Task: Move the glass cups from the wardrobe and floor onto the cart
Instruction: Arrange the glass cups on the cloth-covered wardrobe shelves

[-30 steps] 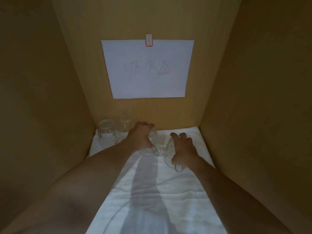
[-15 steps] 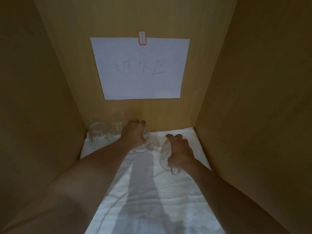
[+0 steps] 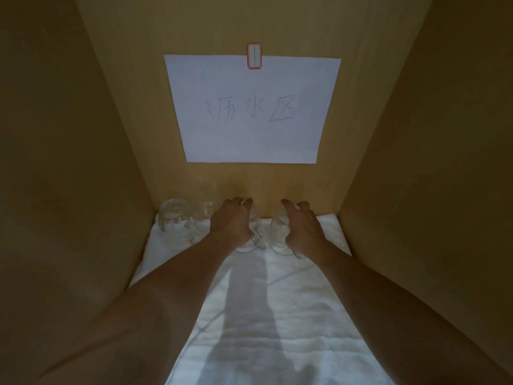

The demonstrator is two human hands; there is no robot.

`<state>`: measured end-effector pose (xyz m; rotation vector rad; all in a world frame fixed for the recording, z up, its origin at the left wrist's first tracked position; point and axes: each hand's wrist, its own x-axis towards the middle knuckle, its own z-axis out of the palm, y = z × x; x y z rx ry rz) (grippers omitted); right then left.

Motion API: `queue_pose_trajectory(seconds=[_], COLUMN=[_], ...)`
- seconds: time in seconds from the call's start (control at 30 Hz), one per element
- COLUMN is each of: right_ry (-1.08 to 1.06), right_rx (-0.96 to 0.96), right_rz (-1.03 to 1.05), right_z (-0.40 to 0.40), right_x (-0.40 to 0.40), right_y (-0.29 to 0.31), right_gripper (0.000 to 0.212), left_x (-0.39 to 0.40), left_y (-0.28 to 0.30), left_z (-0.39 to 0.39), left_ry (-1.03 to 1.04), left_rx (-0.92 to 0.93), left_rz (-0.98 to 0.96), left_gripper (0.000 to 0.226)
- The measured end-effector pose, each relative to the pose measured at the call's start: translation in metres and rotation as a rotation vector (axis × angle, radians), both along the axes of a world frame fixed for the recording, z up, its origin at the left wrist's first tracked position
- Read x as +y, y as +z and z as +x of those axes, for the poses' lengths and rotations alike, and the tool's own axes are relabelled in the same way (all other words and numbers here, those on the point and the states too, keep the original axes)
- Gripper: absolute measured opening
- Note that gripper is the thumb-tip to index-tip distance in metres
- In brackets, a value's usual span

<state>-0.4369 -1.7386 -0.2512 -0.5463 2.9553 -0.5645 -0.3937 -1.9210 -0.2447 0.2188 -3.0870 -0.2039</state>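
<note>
clear glass mugs, so rigid, brittle, smooth-walled, likely slick if damp given the drying-area sign (image 3: 251, 109) on the back panel; probably light enough for one per hand. best grabbed over the top around the body, or by the side handle; must avoid knocking two together on the way out, since the middle pair sits nearly touching. left hand (image 3: 231, 225) curled down over the left-centre mug (image 3: 254, 236), fingers draped over its far side, grasping it from above. right hand (image 3: 301, 227) wrapped around the right-centre mug (image 3: 279, 234) from its right side, thumb and fingers hooked over the rim. can't tell if either is off the cloth yet. all on the white towel (image 3: 277, 315) lining the wardrobe (image 3: 83, 162) floor, at the back wall. two more unclaimed: far-left mug (image 3: 175, 225) in the back-left corner, handle toward the viewer's right, and a fainter mug (image 3: 206, 208) just behind it, hard to make out. transparent, rounded bodies, looped handles, low contrast against the towel in dim light. cart not in view.
</note>
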Motion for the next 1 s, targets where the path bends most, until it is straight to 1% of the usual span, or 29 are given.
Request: queue_pose_trajectory(seconds=[0.3,0.43,0.53,0.63,0.7,0.8,0.9,1.0], right_ry=[0.055,0.055,0.046,0.053,0.054,0.038,0.017,0.004], right_rx=[0.055,0.049,0.062,0.081,0.058,-0.018,0.018,0.057], right_rz=[-0.084,-0.092,-0.068,-0.005,0.044,0.047,0.060,0.068], right_z=[-0.014,-0.017,-0.017,-0.016,-0.014,-0.008,0.001,0.015], right_x=[-0.008,-0.004,-0.002,-0.002,-0.001,0.000,0.003,0.004], right_y=[-0.006,-0.009,-0.010,-0.008,-0.007,-0.004,0.002,0.011], right_gripper=[0.093,0.099,0.102,0.104,0.106,0.108,0.107,0.103], left_x=[0.004,0.007,0.009,0.010,0.010,0.008,0.009,0.014], left_y=[-0.001,-0.001,-0.002,-0.004,-0.004,-0.001,0.010,0.024], left_z=[-0.001,-0.001,-0.001,-0.001,0.000,0.002,0.006,0.014], left_ry=[0.033,0.043,0.057,0.062,0.060,0.069,0.088,0.049], left_rx=[0.012,0.017,0.016,0.028,0.036,-0.003,-0.041,0.005], left_rz=[-0.003,-0.009,-0.004,0.008,0.013,0.083,0.235,0.307], left_gripper=[0.088,0.086,0.088,0.088,0.087,0.093,0.106,0.100])
